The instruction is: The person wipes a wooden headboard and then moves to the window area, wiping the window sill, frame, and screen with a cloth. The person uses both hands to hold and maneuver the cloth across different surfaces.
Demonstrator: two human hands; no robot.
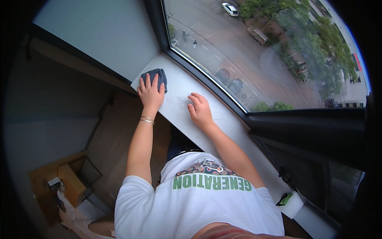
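Note:
My left hand [151, 95] lies flat on a folded dark blue cloth [162, 78], its fingers spread over the top. The cloth rests at the far left end of a white windowsill [176, 104], close to the wall corner. To the right, my right hand [200, 110] is over the middle of the sill with its fingers loosely bent and nothing in it. Whether it touches the surface, I cannot tell.
A large window [238, 59] in a dark frame borders the sill, a street below. A white object with a green item [286, 199] stands at the sill's lower right. At lower left, a person [70, 215] is beside a wooden desk [70, 179].

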